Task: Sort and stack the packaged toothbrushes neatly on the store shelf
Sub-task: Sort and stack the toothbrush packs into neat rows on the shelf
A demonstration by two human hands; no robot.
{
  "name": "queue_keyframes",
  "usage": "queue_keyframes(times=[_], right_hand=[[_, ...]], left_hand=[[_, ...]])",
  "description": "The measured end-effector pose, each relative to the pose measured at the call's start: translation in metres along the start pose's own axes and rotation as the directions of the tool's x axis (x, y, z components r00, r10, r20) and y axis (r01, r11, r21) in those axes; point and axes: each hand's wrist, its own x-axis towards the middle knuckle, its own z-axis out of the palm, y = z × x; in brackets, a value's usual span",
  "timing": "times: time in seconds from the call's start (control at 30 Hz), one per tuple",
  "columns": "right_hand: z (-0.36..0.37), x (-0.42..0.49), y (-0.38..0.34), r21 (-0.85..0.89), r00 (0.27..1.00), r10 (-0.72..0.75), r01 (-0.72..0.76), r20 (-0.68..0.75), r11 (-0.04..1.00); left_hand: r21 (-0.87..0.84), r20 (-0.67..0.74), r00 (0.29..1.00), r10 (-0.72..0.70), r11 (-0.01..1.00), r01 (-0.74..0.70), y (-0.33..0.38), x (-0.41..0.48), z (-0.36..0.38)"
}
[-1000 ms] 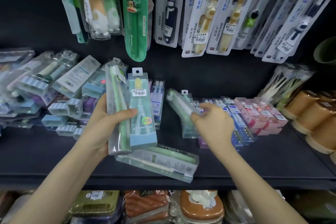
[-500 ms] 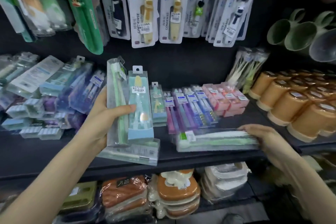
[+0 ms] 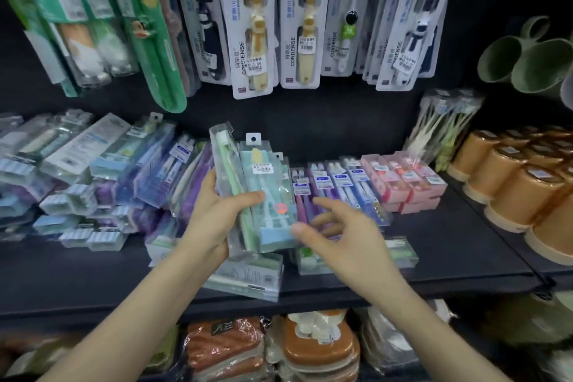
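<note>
Gripping two clear-plastic packaged toothbrushes (image 3: 260, 195) upright, left hand (image 3: 214, 220), thumb across their fronts, right hand (image 3: 344, 239) spread open beside them, empty

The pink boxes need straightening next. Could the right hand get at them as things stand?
Probably yes. The right hand is open and holds nothing, and the pink boxes sit just to its right on the shelf, with nothing standing in front of them.

Even, fairly bright light is filling the scene; the black shelf (image 3: 449, 242) is reading dark. Glare is streaking the hanging blister packs (image 3: 252, 25). Motion blur is smearing the right hand (image 3: 347, 242) and the left-side stacks (image 3: 62, 195), and wide-angle distortion is bending the edges.
</note>
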Motion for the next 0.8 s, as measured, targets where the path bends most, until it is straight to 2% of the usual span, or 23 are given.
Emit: queue_keyframes(times=[0.03,0.1,0.2,0.43,0.53,0.67,0.73,0.8], right_hand=[[0.012,0.001,-0.009,0.008,1.000,-0.026,0.026,0.012,1.000],[0.027,0.005,-0.022,-0.091,0.992,-0.126,0.125,0.002,0.988],[0.034,0.015,-0.030,-0.196,0.979,-0.206,0.201,-0.003,0.960],[0.037,0.035,-0.033,0.050,0.995,-0.086,0.084,0.041,0.995],[0.040,0.040,-0.030,0.041,0.990,-0.139,0.140,-0.014,0.989],[0.045,0.040,-0.028,-0.045,0.949,-0.305,0.303,-0.077,0.952],[0.041,0.042,-0.029,-0.061,0.948,-0.283,0.277,-0.147,0.959],[0.033,0.047,-0.028,-0.150,0.936,-0.262,0.232,-0.236,0.961]], left_hand=[[-0.052,-0.045,0.999,-0.018,0.999,0.016,0.000,0.002,0.001],[-0.129,-0.120,0.990,-0.068,0.990,0.052,0.001,0.008,0.001],[-0.125,-0.141,0.987,-0.071,0.991,0.053,0.007,0.018,-0.001],[-0.087,-0.104,0.994,-0.035,0.996,0.026,0.020,0.031,0.001],[-0.128,-0.056,0.995,-0.077,0.989,0.069,0.023,0.031,-0.003],[-0.174,0.020,0.994,-0.109,0.978,0.111,0.029,0.031,-0.010],[-0.177,0.025,0.993,-0.113,0.978,0.115,0.033,0.031,-0.018],[-0.129,0.006,0.991,-0.131,0.983,0.131,0.038,0.031,-0.032]])
